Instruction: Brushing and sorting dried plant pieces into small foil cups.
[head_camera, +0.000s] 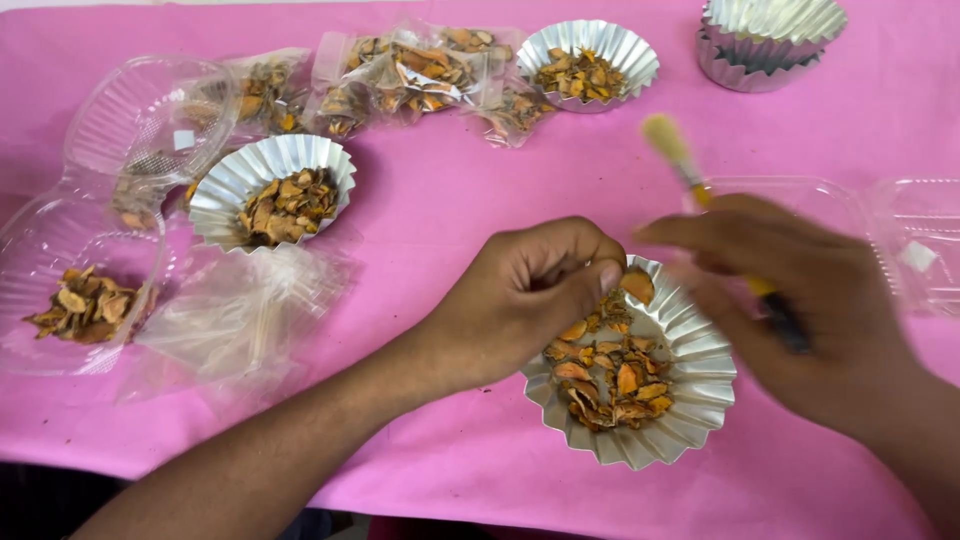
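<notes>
2 bare hands — no sleeves

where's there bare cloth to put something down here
Bare pink cloth lies between the left foil cup and the near foil cup, and right of the far foil cup. The left side is crowded with clear bags and clamshells.

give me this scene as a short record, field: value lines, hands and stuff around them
surface: pink cloth
left hand: pinching an orange dried slice over the near foil cup
right hand: holding a small brush, bristles up, blurred
near foil cup: orange dried slices inside
other foil cups: two filled, empty stack
also: clear bags, clear plastic containers
</notes>
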